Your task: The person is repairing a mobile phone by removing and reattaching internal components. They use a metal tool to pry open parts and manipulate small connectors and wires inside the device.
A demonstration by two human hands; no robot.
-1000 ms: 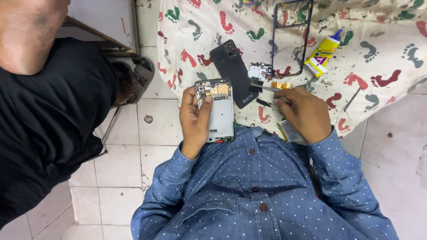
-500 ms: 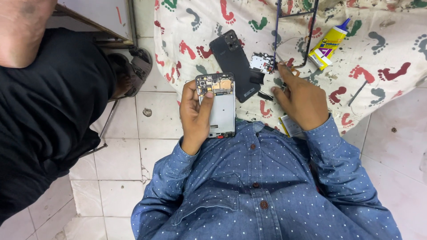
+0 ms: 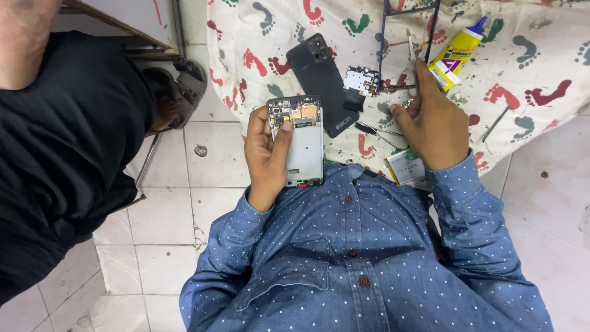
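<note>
Teardown looked well along: left hand (image 3: 265, 150) had its grip clamped on the opened smartphone with bare white midframe (image 3: 297, 140), black plastic back cover (image 3: 321, 72) and small circuit board (image 3: 360, 80) already off on the footprint-patterned cloth (image 3: 528, 67), right hand (image 3: 433, 123) pinching something tiny, reassembly all left.

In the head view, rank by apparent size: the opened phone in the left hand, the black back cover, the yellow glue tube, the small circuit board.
1-2. Opened phone with exposed internals and black plastic back cover: look alike, unranked.
3. Yellow glue tube with blue nozzle.
4. Small circuit board.
</note>
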